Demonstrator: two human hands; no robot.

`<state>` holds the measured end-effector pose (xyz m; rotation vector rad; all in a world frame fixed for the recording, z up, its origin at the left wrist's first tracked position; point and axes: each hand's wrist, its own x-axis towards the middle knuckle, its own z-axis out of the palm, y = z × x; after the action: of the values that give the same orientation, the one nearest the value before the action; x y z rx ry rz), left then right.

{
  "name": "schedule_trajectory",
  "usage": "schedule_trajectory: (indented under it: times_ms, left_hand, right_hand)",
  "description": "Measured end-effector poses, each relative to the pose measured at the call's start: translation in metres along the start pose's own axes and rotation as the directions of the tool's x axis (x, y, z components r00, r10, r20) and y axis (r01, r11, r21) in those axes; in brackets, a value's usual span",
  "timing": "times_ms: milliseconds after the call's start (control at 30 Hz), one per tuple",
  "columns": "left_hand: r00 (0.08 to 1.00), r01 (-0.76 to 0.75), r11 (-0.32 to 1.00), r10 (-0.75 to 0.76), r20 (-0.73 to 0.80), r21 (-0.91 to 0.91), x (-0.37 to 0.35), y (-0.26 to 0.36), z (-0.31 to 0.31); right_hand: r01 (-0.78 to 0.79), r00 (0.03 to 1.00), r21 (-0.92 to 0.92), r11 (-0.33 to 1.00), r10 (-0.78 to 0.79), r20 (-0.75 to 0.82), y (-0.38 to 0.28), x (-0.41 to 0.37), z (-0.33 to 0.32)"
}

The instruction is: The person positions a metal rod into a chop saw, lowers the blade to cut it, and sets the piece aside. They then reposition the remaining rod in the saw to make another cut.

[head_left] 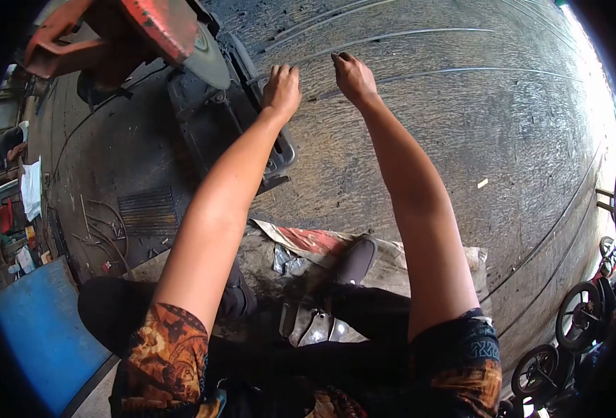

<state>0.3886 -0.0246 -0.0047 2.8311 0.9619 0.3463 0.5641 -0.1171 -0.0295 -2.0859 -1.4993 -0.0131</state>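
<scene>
The left hand (282, 89) has its fingers curled in over the line of a thin metal rod (426, 32), right beside the base (189, 111) of a cutting saw. The right hand (355, 75), a little to the right of it, is also curled, its fingertips (336, 58) bunched near that same rod (whether either hand is closed tightly around it, I cannot tell). The rod runs from the left hand past the right fingertips and on to the right, above the floor (503, 132) or along it. A second rod (461, 70) passes by the right wrist. Just above and left of the left hand are the saw's round disc (210, 63) and its worn red guard (162, 31). Nearer the body, below both hands, a red and pale cloth (315, 240) lies by a dark shoe (355, 260). Well to the left and below the hands are a slatted dark panel (148, 211) and a blue sheet (40, 334); far to the right and below them stands a wheel (578, 317).
</scene>
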Motion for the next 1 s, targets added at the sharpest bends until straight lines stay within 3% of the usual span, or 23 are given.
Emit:
schedule_trajectory:
  times_ms: [67,133,167,267,333,433,500,567,667,700,833,1000]
  left_hand:
    - [0.998,0.006,1.0,-0.008,0.06,0.025,0.01,-0.004,0.014]
    - [0.99,-0.086,0.996,0.088,-0.112,0.028,0.019,-0.009,0.035]
    - [0.99,-0.085,0.996,0.088,-0.108,0.029,0.024,-0.011,0.044]
    - [0.998,-0.025,0.999,0.028,-0.064,0.049,0.034,-0.013,0.058]
    - [0.997,0.067,0.998,-0.067,0.048,0.01,0.042,-0.012,0.057]
    - [0.993,0.106,0.994,-0.104,0.062,-0.033,0.052,-0.013,0.05]
    - [0.993,0.111,0.993,-0.11,0.048,-0.031,0.053,-0.011,0.048]
    - [0.992,0.123,0.992,-0.122,0.038,-0.031,0.047,-0.007,0.045]
    - [0.984,0.177,0.984,-0.178,0.028,0.035,0.034,0.002,0.039]
    - [0.984,0.179,0.984,-0.179,-0.005,0.008,0.028,0.007,0.036]
    - [0.991,0.131,0.991,-0.132,-0.011,-0.035,0.004,0.024,0.02]
    - [0.991,0.082,0.99,-0.093,-0.096,-0.116,-0.029,0.041,-0.018]
  right_hand:
    - [-0.002,1.0,-0.003,1.0,0.002,0.028,0.008,0.007,0.013]
    - [-0.009,0.998,-0.009,1.0,0.009,0.056,0.016,0.012,0.024]
    - [0.003,1.0,-0.035,0.999,-0.002,0.02,0.019,0.015,0.03]
    - [0.005,1.0,-0.097,0.995,-0.005,0.004,0.024,0.021,0.045]
    - [-0.004,1.0,-0.135,0.991,0.007,0.021,0.029,0.024,0.053]
    - [0.001,0.999,-0.209,0.978,0.005,0.031,0.03,0.034,0.056]
    - [0.0,1.0,-0.196,0.981,-0.002,-0.014,0.033,0.042,0.058]
    - [0.071,0.995,-0.19,0.979,-0.056,0.082,0.041,0.048,0.057]
    - [0.149,0.988,-0.078,0.986,-0.145,0.054,0.043,0.036,0.049]
    - [0.184,0.982,-0.008,0.983,-0.183,0.035,0.042,0.032,0.046]
    - [0.206,0.975,-0.011,0.978,-0.204,0.092,0.029,0.011,0.007]
    - [0.301,0.954,0.029,0.953,-0.301,-0.005,0.009,-0.01,-0.03]
